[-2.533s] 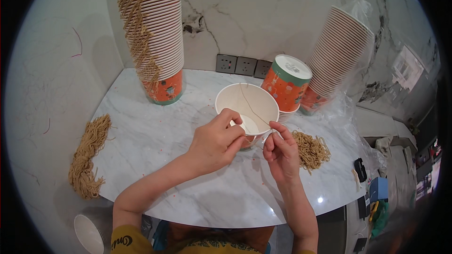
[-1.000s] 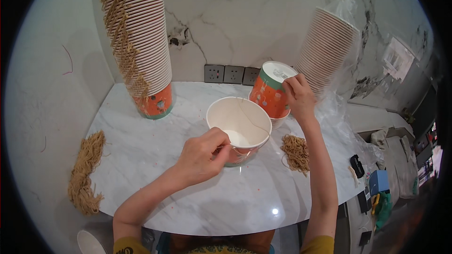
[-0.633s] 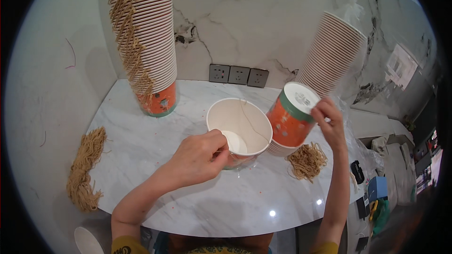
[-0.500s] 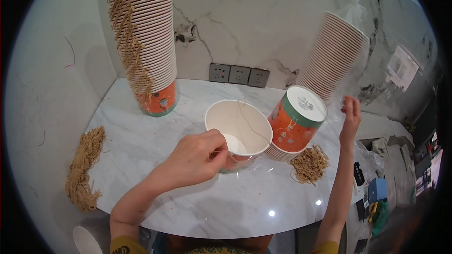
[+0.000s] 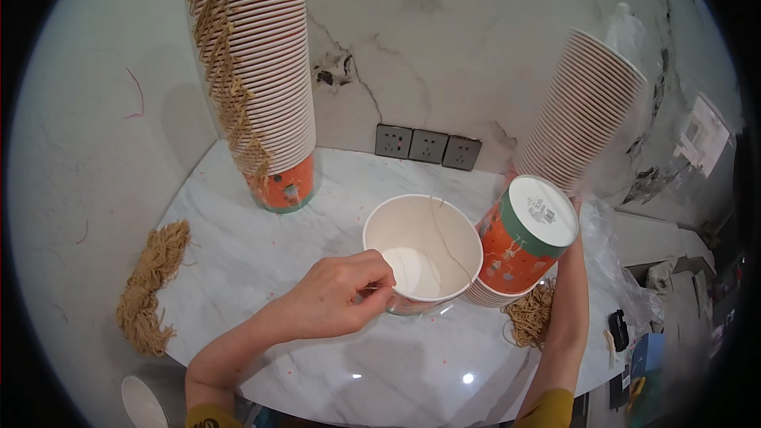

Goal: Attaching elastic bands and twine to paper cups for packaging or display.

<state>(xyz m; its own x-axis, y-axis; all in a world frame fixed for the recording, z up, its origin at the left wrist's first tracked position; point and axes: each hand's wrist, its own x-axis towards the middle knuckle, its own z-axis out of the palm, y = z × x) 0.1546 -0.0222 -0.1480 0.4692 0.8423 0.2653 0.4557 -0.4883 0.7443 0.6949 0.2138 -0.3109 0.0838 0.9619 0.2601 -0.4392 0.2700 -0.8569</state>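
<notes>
An open white-lined paper bucket [image 5: 424, 242] stands upright on the table in front of me. A thin tan string [image 5: 450, 250] runs down inside it from the far rim to the right side. My left hand [image 5: 341, 293] pinches the string at the near left rim. To the right, an upside-down orange and green paper bucket [image 5: 519, 261] tops a short nested pile. Behind it my right hand [image 5: 577, 208] reaches toward a leaning stack of white-rimmed buckets [image 5: 583, 111]; its fingers are mostly hidden.
A tall bucket stack [image 5: 265, 71] with tan strings hanging over it stands back left. A string bundle [image 5: 151, 289] lies at the left table edge, and a string heap [image 5: 529, 313] beside the short pile. Wall sockets [image 5: 428, 145] are behind; a white bucket [image 5: 147, 403] sits below the table.
My right hand has moved left, from beside the leaning stack to behind the upside-down bucket. My left hand keeps its pinch at the rim. The whole view has shifted slightly.
</notes>
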